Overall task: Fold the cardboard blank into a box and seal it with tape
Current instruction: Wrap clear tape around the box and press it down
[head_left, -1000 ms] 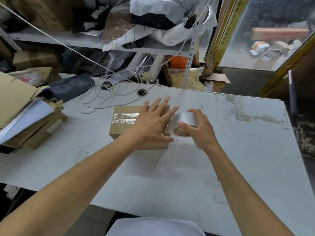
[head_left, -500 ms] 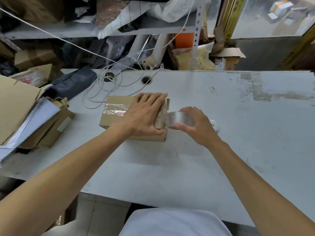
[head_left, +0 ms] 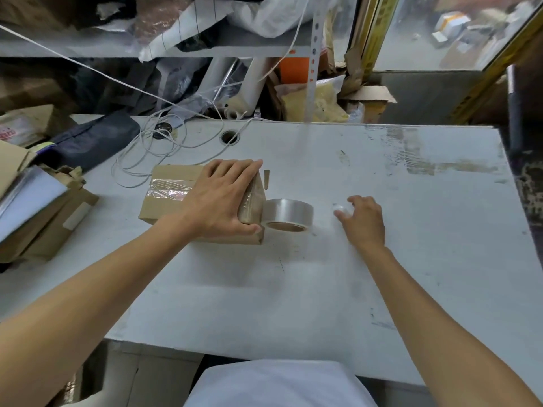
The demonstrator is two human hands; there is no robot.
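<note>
Soft, even daylight seems to enter through the glazed pane with the yellow frame at upper right; the scuffed white tabletop is bright, with faint grey shadows near the forearms; the cluttered grey shelf behind sits dim; glare glints on the clear tape strip across the brown cardboard box; wide-angle bending curves the table edges; the right hand is motion-blurred.

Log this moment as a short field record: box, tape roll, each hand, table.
box: closed cardboard box, clear tape across its top
tape roll: clear roll lying flat on the table, against the box's right end
left hand: left hand flat on the box top
right hand: right hand off the roll, fingertips at a small pale object, unclear what
table: white table, scuffed
</note>
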